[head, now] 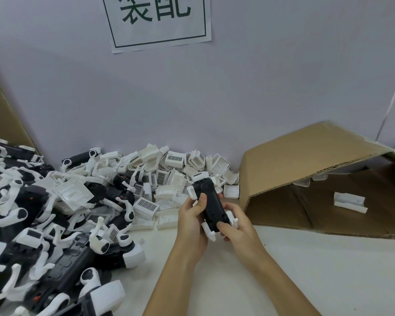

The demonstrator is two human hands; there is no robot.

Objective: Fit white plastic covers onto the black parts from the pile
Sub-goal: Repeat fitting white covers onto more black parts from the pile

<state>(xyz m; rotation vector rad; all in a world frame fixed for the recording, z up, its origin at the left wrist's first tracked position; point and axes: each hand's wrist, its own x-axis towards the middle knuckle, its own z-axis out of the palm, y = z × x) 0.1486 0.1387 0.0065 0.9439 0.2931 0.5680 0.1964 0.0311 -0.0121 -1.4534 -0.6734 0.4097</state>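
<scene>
Left hand (192, 221) and right hand (234, 226) both grip a black part (211, 201) at frame center. Pile (55, 213) lower left; box (328, 179) right.

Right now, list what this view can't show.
- Black part, head view: its middle is covered by left hand and right hand.
- Box: the flap shadows its depths.
- Pile: cut by the left and bottom edges.
- Sign: top cropped.
</scene>
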